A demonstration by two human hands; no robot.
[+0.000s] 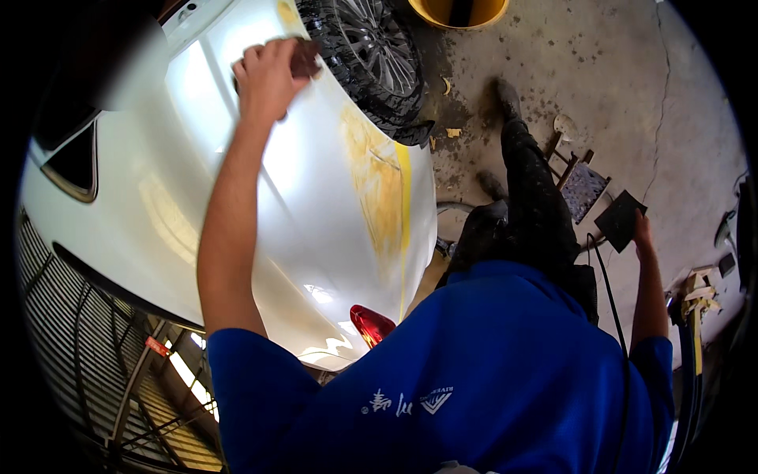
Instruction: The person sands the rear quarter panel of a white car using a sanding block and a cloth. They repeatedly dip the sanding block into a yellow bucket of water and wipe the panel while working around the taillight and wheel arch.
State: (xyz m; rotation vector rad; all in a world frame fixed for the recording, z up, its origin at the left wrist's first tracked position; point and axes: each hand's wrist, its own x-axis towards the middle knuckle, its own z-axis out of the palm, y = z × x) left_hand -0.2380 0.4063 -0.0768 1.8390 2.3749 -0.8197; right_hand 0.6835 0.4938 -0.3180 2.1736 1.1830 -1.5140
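Note:
My left hand (268,79) is closed round a dark brown block (306,59), like a sponge or sanding pad, and rests on the white car's rear side panel (300,189) above the wheel. A patch of yellowish filler (369,170) with scratch marks covers the panel behind the wheel arch. Along its edge runs a bright yellow strip (406,186). Out to the right, away from the car, my right hand (643,231) grips the edge of a black sheet (620,220) that looks like sandpaper.
A wheel (379,47) with a wet-looking black tyre sits beside the panel. The red tail light (369,325) is near my body. On the concrete floor stand a yellow bucket (458,14) and a small stool (583,189). A black cord (608,276) hangs at my right side.

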